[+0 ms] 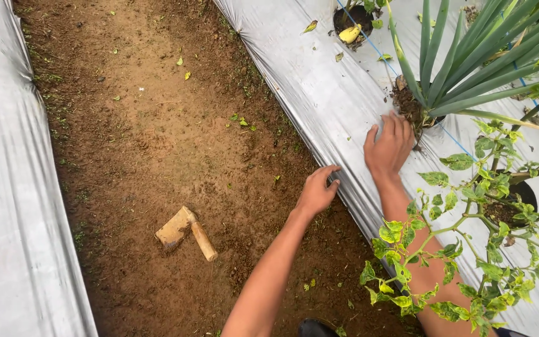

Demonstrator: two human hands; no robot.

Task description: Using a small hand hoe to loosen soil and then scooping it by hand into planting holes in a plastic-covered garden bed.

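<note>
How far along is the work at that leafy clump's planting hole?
Done: soil lies loose around the clump on the sheet. In hand: the right hand rests by the hole's edge, the left hand at the sheet's lower edge. Left: the hoe lies untouched in the furrow.

A small hoe (pixel 186 233) (mud-caked) lies on the soil path (pixel 145 137).
</note>
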